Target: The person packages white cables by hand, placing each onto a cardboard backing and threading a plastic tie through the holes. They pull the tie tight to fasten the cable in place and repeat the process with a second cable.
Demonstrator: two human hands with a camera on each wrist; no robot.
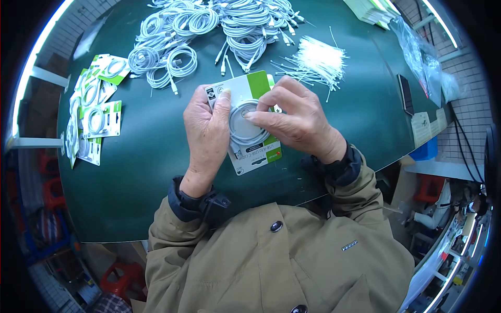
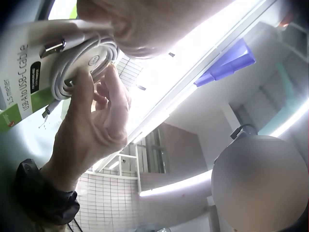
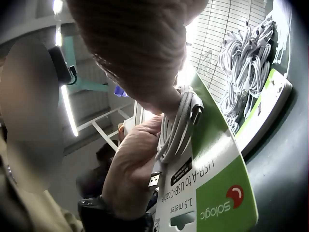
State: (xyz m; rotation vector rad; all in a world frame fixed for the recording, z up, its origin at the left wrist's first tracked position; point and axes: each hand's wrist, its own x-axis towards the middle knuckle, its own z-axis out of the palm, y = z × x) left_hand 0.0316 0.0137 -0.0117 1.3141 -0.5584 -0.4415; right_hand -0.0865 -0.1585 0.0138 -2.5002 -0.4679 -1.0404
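Note:
A white and green packaging card (image 1: 261, 161), printed "USB-A to USB-C cable", is tilted over the table with a coiled white USB cable (image 1: 234, 130) lying against its front. My left hand (image 1: 204, 130) grips the card along its left side, thumb across the front. From the other side my right hand (image 1: 297, 117) reaches over the coil and pinches at it, thumb tip inside the ring and index finger bent at its edge. In the right wrist view the coil (image 3: 175, 130) shows a metal USB plug (image 3: 154, 180) beside the card.
Many coiled white cables (image 1: 177, 23) are heaped at the table's far side. White cable ties (image 1: 321, 60) lie in a pile right of them. Carded cables (image 1: 96, 120) overlap at the left. A phone (image 1: 405, 94) and plastic bags (image 1: 417, 49) are along the right edge.

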